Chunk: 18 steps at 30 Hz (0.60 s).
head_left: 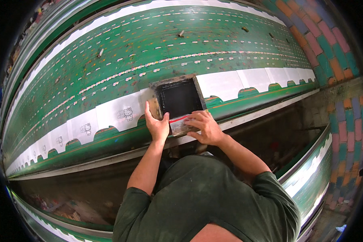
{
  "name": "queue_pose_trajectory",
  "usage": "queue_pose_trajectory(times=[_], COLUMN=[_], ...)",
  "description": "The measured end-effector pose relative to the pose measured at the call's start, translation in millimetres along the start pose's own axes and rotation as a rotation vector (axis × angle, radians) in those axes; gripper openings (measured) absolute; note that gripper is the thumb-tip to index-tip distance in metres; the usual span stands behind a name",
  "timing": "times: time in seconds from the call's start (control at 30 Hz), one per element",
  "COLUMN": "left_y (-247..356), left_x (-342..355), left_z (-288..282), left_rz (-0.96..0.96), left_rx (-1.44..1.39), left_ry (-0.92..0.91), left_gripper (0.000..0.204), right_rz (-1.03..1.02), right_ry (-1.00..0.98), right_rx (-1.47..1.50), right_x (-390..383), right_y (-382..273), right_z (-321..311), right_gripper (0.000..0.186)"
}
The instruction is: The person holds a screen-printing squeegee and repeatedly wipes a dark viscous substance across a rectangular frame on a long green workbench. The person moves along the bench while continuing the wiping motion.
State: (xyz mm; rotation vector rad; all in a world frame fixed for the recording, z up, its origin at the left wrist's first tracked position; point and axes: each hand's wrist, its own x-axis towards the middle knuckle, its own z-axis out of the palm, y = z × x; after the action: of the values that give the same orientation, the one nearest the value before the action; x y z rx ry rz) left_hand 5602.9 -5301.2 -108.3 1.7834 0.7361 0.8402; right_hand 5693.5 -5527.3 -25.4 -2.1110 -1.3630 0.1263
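A square screen printing frame point(200, 93) with a dark, ink-covered mesh lies on the row of white cut pieces along the near edge of the long green table. My left hand point(157, 126) grips its near left corner, the index finger reaching up its left side and the thumb on its near edge. Over the near right corner, my right hand point(206, 127) is closed, fingers bent across the frame's near bar beside a red strip point(179, 119). White pieces point(125, 112) left of the frame carry black line drawings of a cartoon figure; those on the right point(218, 85) are blank.
The green table point(149, 48) bears rows of small printed marks and a few small loose bits. Another row of white pieces runs along its far edge. More green tables point(310, 177) stand behind me, across a dark aisle. Coloured paving point(328, 44) lies to the right.
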Motion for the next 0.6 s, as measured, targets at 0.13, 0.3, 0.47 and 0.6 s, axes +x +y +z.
queue_pose_trajectory(times=[0.13,0.3,0.47,0.6], left_y=[-1.9,25.7,49.1,65.2], left_x=[-1.6,-20.3,-44.8,-61.2], left_z=[6.4,48.2,132.8,196.8], left_rz=[0.043,0.111,0.078,0.051], left_rx=[0.024,-0.082,-0.104,-0.110], left_ry=[0.041,0.048,0.029,0.014], left_gripper=[0.095,0.094,0.095,0.098], right_rz=[0.242,0.436,0.379,0.352], right_ry=[0.304,0.349,0.429,0.416], right_rx=[0.096,0.452,0.453,0.297], right_x=[-34.9,-75.9,-113.0,-136.2], right_y=[26.9,70.8,133.4,178.7], right_z=[4.4,-17.9,-60.0,-104.0], right_gripper=[0.036,0.032,0.032,0.029])
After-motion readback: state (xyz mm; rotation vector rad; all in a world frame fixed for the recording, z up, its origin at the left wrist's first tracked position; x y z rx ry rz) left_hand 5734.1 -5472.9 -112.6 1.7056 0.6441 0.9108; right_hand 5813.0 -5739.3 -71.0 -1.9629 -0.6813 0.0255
